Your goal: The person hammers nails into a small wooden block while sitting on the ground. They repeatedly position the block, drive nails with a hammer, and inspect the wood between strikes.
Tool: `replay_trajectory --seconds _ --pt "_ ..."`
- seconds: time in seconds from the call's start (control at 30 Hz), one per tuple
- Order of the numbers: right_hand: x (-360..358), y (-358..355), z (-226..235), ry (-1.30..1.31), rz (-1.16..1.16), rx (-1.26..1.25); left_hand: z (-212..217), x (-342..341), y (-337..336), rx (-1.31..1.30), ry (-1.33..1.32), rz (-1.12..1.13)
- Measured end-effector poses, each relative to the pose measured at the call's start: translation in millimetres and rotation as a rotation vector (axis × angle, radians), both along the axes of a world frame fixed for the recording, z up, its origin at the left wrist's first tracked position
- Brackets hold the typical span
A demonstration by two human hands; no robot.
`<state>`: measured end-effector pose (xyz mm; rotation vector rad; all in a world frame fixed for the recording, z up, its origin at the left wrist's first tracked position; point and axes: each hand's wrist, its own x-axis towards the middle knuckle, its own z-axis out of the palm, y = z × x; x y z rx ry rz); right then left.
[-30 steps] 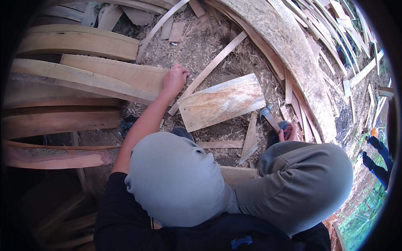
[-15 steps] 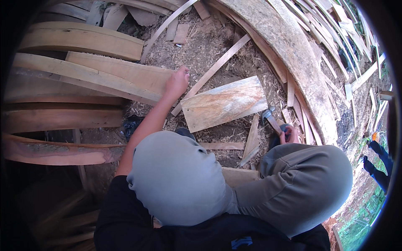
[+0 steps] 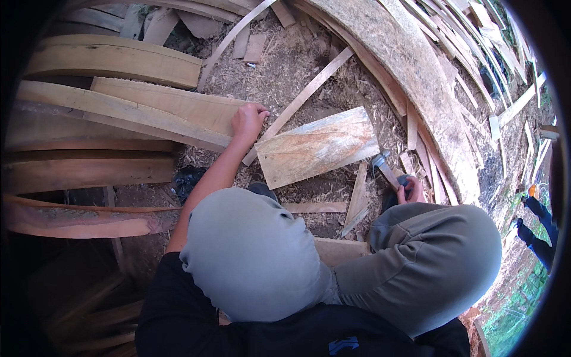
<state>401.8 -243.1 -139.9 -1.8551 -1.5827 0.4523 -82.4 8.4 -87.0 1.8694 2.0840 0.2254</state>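
Observation:
Beyond my left knee, my left hand [image 3: 247, 124] is closed by the end of a long pale plank [image 3: 172, 110], its fingers bent together. Whatever lies between the fingertips is too small to make out. Beside my right knee, my right hand [image 3: 413, 190] grips the handle of a hammer [image 3: 380, 159], its metal head pointing away from me. Between both hands a short wide board [image 3: 318, 147] with a rusty stain lies at a slant in front of me, near the hammer head.
Thick planks [image 3: 113, 59] are stacked at the left. A thin wooden strip [image 3: 306, 92] slants across the chip-covered ground. A long rough-surfaced slab [image 3: 410, 77] curves along the right, with loose slats [image 3: 470, 47] beyond it. Another person's legs [image 3: 540, 235] show at the far right.
My left hand has shifted slightly left and toward me, and its fingers look more curled. My right hand and the hammer stay nearly where they were.

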Motion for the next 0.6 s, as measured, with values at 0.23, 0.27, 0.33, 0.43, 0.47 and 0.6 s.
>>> replay_trajectory --seconds 0.23,0.27,0.33,0.43,0.47,0.6 --pt "-2.1 -0.1 1.0 -0.011 0.006 -0.007 11.8 7.4 5.4 -0.041 -0.06 -0.132" --pt "0.3 -0.8 0.0 -0.01 0.013 -0.002 12.1 10.4 7.0 -0.004 -0.09 -0.097" --pt "3.9 -1.2 -3.8 0.019 0.008 0.008 13.4 17.2 11.7 0.07 -0.149 -0.028" --pt "3.1 -1.4 -5.8 0.023 0.007 0.02 17.3 18.0 16.4 -0.03 -0.148 0.068" --pt "1.0 0.3 -4.8 0.013 0.016 0.02 5.6 11.1 16.7 -0.006 -0.104 0.068" --pt "1.8 -1.1 -6.8 0.009 0.003 -0.007 -21.6 2.6 16.3 0.024 -0.04 0.028"
